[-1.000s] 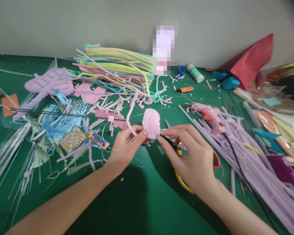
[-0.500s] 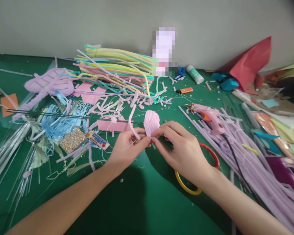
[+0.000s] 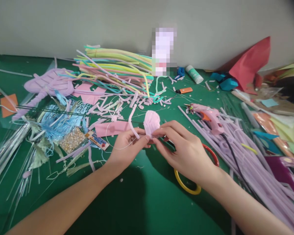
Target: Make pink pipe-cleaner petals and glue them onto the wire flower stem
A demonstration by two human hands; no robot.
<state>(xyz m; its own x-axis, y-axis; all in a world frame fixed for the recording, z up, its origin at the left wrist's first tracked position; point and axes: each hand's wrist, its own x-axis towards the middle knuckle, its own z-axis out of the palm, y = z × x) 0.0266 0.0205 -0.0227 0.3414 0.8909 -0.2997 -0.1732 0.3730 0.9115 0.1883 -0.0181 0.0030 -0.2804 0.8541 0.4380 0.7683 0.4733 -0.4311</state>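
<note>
A pale pink, ribbed petal shape of fuzzy pipe cleaner (image 3: 151, 120) stands upright between my two hands. My left hand (image 3: 128, 145) pinches its narrow base from the left, and a bent lilac pipe cleaner piece (image 3: 132, 119) sticks up from the same fingers. From the right, the thumb and fingertips of my right hand (image 3: 180, 147) close on the base too. A thin pale thread (image 3: 109, 130) loops out beside my left hand. Dark thin stems (image 3: 54, 113) run leftward behind it. Scissors with red and yellow handles (image 3: 186, 187) lie partly hidden under my right hand.
Cut lilac bits (image 3: 117, 104) lie ahead, before a bundle of coloured pipe cleaners (image 3: 117, 62). A pink glue gun (image 3: 209, 117) rests on long lilac stems (image 3: 254, 176) at right. Blue tassels (image 3: 61, 120) and a bag of beads (image 3: 73, 140) are left. An orange lighter (image 3: 185, 90) lies farther back.
The thread beside my left hand has swung into a wider loop. The far ends of the dark stems have shifted slightly right. Both hands keep nearly the same hold.
</note>
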